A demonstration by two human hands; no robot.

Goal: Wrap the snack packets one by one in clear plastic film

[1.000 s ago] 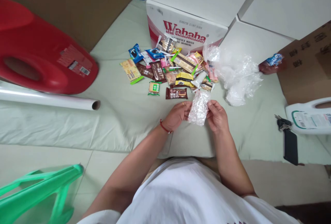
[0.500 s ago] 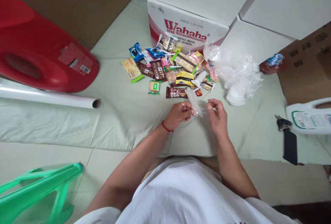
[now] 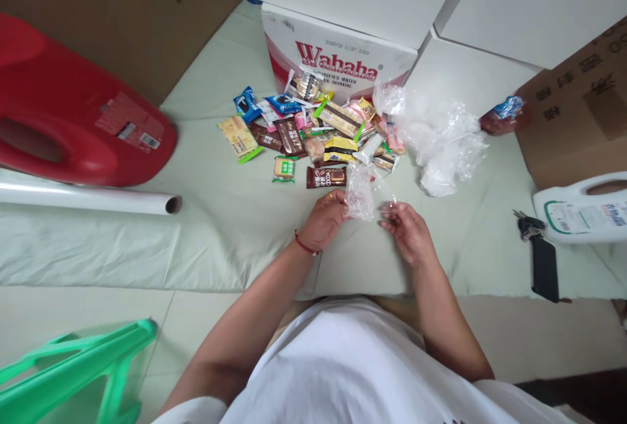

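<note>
A clear plastic bag point(image 3: 360, 195) is stretched between my two hands, above the cloth-covered surface. My left hand point(image 3: 324, 220), with a red cord at the wrist, pinches the bag's left side. The fingers of my right hand point(image 3: 405, 228) are closed on its right edge. Just beyond the bag lies a brown cocoa snack packet point(image 3: 325, 177), and left of that a small green-and-clear wrapped snack point(image 3: 283, 168). Behind them is a loose heap of wrapped snacks, among them a yellow packet point(image 3: 339, 149) and a blue packet point(image 3: 247, 105).
A pile of clear plastic bags point(image 3: 443, 136) lies right of the snacks. The Wahaha carton point(image 3: 337, 51) stands behind. At left are a red jug point(image 3: 88, 110) and a white roll point(image 3: 88, 194); at right, a white bottle point(image 3: 582, 212), keys and a black phone point(image 3: 545, 270).
My right hand has taken hold of the bag's edge, which only my left hand held before. The bag has spread wider between the hands. The view has shifted slightly.
</note>
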